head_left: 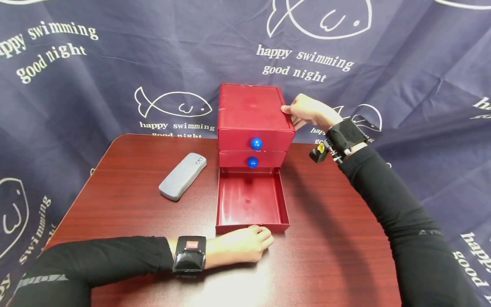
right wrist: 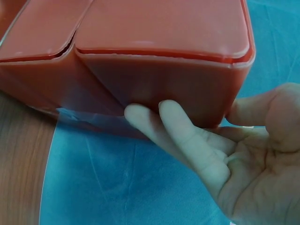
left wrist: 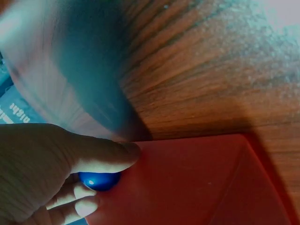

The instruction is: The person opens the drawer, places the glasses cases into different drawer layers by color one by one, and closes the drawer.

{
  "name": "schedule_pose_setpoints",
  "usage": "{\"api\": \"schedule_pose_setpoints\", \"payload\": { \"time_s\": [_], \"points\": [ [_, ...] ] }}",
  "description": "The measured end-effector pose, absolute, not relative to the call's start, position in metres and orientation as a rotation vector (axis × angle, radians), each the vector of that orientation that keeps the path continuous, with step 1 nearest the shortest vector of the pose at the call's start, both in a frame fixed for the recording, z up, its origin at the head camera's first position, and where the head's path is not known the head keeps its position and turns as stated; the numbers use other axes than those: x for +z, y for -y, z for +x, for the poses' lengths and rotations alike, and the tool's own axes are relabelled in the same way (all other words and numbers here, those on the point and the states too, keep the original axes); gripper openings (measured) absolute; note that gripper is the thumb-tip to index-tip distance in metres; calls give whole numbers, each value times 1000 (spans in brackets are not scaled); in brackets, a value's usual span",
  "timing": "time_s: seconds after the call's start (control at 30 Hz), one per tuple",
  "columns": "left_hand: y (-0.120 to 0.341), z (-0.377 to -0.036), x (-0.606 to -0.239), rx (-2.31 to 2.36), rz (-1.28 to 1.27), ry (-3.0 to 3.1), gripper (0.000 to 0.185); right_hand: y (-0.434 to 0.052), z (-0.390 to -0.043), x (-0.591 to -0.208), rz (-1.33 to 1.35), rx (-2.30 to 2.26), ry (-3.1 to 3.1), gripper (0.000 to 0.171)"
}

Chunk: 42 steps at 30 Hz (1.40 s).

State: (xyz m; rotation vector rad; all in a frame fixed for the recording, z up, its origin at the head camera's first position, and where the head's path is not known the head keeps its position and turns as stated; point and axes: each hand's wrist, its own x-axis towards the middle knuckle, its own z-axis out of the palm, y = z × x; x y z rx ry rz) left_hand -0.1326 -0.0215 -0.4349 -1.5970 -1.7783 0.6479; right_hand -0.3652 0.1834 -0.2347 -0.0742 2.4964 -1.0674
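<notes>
A red drawer cabinet point(head_left: 249, 108) with three stacked drawers stands at the back of the table. Its upper two drawers are closed, each with a blue knob point(head_left: 256, 143) on its front. The bottom drawer point(head_left: 249, 200) is pulled far out, its red floor showing. In front of that drawer, my left hand point(head_left: 245, 245) pinches its blue knob point(left wrist: 99, 182), thumb along the top of the front panel. My right hand point(head_left: 307, 108) holds the cabinet's upper right edge. In the right wrist view, two fingers point(right wrist: 180, 129) lie against the side wall and the thumb is at the edge.
A grey glasses case point(head_left: 183, 176) lies on the brown table point(head_left: 130, 187), left of the cabinet. Close behind the table hangs a dark blue curtain point(head_left: 184, 55) with white fish and lettering.
</notes>
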Motion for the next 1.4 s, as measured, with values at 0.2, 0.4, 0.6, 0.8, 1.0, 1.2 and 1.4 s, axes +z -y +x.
{"api": "schedule_pose_setpoints", "payload": {
  "time_s": [0.2,0.4,0.6,0.8,1.0,1.2,1.4],
  "points": [
    [22,-131,-432,649,-1600,1798,26,-183,-365,-235,-80,-1059,-2502,29],
    [21,-132,-427,665,-1604,1790,26,-184,-366,-235,-84,-1057,-2505,32],
    [19,-133,-409,695,-1584,1797,17,-185,-365,-236,-88,-1060,-2505,32],
    [24,-144,-380,513,-1528,1882,17,-184,-365,-236,-87,-1070,-2496,31],
    [37,-165,-355,340,-1386,1933,23,-184,-365,-236,-95,-1064,-2505,33],
    [55,-185,-334,169,-1167,2015,41,-185,-366,-236,-98,-1067,-2512,36],
    [81,-201,-328,31,-1050,2127,46,-185,-365,-237,-91,-1065,-2516,33]
  ]
}}
